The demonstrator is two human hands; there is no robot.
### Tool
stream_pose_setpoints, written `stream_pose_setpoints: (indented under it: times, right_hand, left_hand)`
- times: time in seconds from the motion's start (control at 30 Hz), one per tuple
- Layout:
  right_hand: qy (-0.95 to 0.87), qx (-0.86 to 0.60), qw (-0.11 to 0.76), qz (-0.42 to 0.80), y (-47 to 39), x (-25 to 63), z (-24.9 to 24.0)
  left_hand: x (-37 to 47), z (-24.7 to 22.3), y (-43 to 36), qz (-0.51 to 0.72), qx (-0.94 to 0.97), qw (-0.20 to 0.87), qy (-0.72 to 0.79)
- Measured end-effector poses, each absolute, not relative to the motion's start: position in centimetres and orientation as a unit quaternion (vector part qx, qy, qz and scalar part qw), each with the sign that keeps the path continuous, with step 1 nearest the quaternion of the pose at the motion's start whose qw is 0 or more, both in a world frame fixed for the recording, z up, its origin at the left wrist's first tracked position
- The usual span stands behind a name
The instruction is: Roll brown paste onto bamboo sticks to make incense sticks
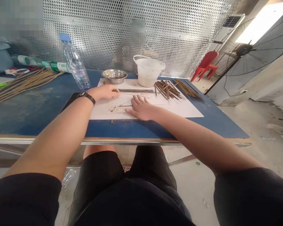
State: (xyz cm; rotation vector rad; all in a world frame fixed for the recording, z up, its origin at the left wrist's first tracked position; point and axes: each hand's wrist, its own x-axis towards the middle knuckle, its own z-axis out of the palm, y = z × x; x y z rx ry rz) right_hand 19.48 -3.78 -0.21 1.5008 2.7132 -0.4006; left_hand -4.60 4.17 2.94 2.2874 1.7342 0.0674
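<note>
My right hand (pixel 142 108) lies palm down with spread fingers on the white board (pixel 179 110). A thin dark stick (pixel 124 105) pokes out to the left from under it. My left hand (pixel 106 91), with a dark band at the wrist, rests near the board's far left part. Its fingers are curled together at the left end of a row of thin dark sticks (pixel 136 91); what they pinch is hidden. Brown crumbs (pixel 112 109) are scattered on the board in front of it.
Behind the hands stand a metal bowl (pixel 114 76) and a white bucket (pixel 148 72). Loose brown sticks (pixel 168 90) and another bundle (pixel 188 89) lie right. A plastic bottle (pixel 76 64) and long tan sticks (pixel 25 83) are left. The blue table's front edge (pixel 132 140) is near me.
</note>
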Motion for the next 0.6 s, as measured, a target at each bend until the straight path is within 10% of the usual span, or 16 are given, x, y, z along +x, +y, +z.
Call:
stream_pose_setpoints:
  times: [0.6]
  right_hand:
    - [0.871, 0.475, -0.003, -0.124, -7.5, 19.6, -0.1]
  left_hand:
    - [-4.9, 2.7, 4.9, 0.022, 0.79, 0.15, 0.593]
